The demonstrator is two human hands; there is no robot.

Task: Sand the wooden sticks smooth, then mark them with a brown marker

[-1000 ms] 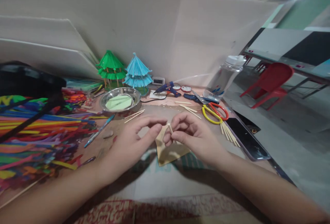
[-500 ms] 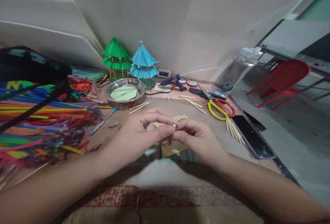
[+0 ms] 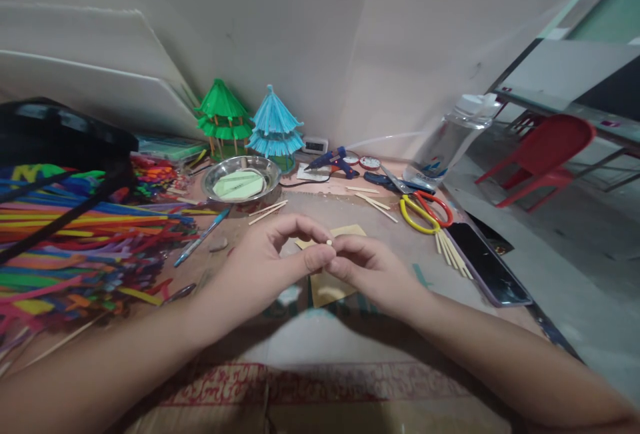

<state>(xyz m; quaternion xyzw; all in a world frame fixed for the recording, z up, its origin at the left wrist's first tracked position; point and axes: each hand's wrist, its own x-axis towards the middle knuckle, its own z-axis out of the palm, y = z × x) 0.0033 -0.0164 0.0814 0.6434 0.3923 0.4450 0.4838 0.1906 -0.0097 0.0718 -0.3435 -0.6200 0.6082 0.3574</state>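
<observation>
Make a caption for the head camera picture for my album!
Left hand and right hand meet at a tiny pale piece, green model and blue model behind.

"Which hand has moved?"
"The left hand [image 3: 280,254] has closed in — a second ago its thumb and forefinger stood open; now they pinch the pale stick [image 3: 329,243], meeting the right hand [image 3: 377,267] at the fingertips."
"And the stick?"
"Less shows. Its slanting length was visible earlier — now just a small pale end peeks out."

pale stick [image 3: 329,243] mostly hidden btwn fingers [image 3: 319,259], tan card [image 3: 327,289] part-covered, black item [image 3: 55,129] cut off L edge
</observation>
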